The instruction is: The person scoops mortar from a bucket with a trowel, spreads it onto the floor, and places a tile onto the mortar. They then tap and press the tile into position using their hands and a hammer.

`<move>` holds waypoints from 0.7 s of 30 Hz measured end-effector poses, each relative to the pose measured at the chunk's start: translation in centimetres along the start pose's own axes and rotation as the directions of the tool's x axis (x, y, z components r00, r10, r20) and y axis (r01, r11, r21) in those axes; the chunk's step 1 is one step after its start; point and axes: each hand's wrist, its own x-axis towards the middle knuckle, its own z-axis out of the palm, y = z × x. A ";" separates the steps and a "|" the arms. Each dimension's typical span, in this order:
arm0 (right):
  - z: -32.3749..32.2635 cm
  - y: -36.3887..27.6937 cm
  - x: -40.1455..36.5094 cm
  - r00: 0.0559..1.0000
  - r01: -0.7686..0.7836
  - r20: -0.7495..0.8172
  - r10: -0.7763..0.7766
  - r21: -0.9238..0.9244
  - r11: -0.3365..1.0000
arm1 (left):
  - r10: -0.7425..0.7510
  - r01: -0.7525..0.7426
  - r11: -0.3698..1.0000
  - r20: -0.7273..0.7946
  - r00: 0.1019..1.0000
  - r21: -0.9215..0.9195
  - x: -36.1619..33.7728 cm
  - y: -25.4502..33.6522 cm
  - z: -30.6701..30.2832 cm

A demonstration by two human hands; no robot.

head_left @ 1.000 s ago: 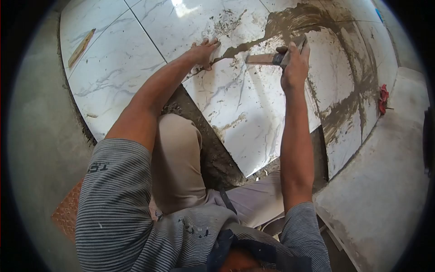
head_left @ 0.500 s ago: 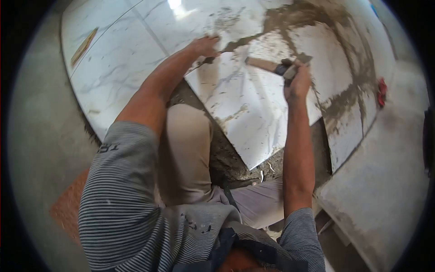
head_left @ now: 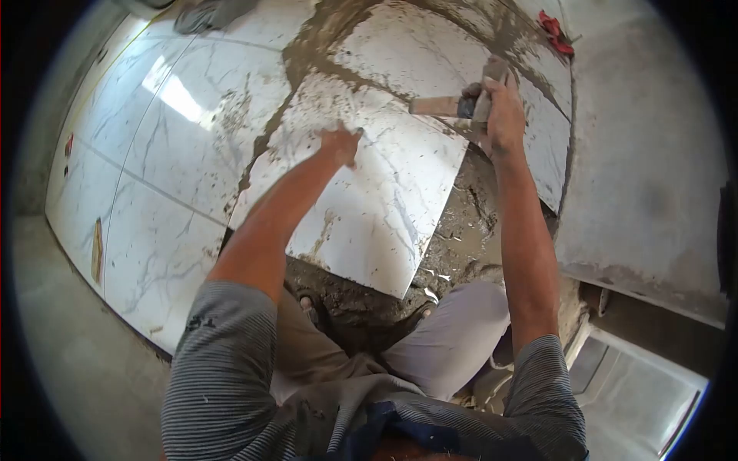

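Observation:
My left hand (head_left: 340,146) is over the middle of a loose-angled marble-patterned tile (head_left: 346,223), fingers spread and holding nothing. Mortar spatters dot this tile, and its near corner points toward my knees. To the right, my right hand (head_left: 505,115) is closed on a mud-caked mallet (head_left: 492,88), gripping it at its grey block end. The mallet's short wooden part (head_left: 434,106) sticks out leftward, with a dark band where it meets the block. It is above the tile's far right edge.
Wet mortar (head_left: 461,211) shows beside the tile and between my feet. Several laid tiles (head_left: 165,146) extend left, with a wood strip (head_left: 97,250) on them. A red cloth (head_left: 555,32) lies at the far right, by a grey concrete slab (head_left: 638,154). Grey wet smears cross the far tiles.
My view has turned, so the tile appears rotated. My left hand has moved from the tile's far left edge to over its middle. The right hand still grips the mallet.

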 end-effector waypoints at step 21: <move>-1.8 6.9 3.0 0.997 -0.052 0.046 0.059 -0.146 0.988 | -0.115 0.114 0.993 0.039 0.993 0.024 0.4 2.5 -0.6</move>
